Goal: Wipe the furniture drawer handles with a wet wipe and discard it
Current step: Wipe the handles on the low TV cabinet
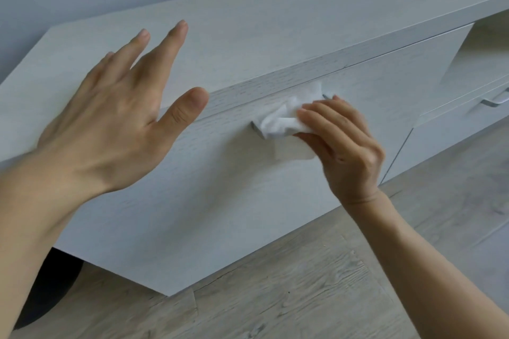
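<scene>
At the centre of the frame, the right hand (344, 146) pinches a crumpled white wet wipe (286, 121) around the slim metal handle (254, 127) of the pale grey wood-grain drawer front (220, 187); the left hand (115, 121) hovers open, fingers spread, above the cabinet top (248, 36) at upper left; another metal handle (495, 100) shows at far right

No readable txt, labels, brands, nos. or signs anywhere in view. Cabinet (248, 187) front plain woodgrain, no markings; wet wipe (286, 121) blank white.
</scene>
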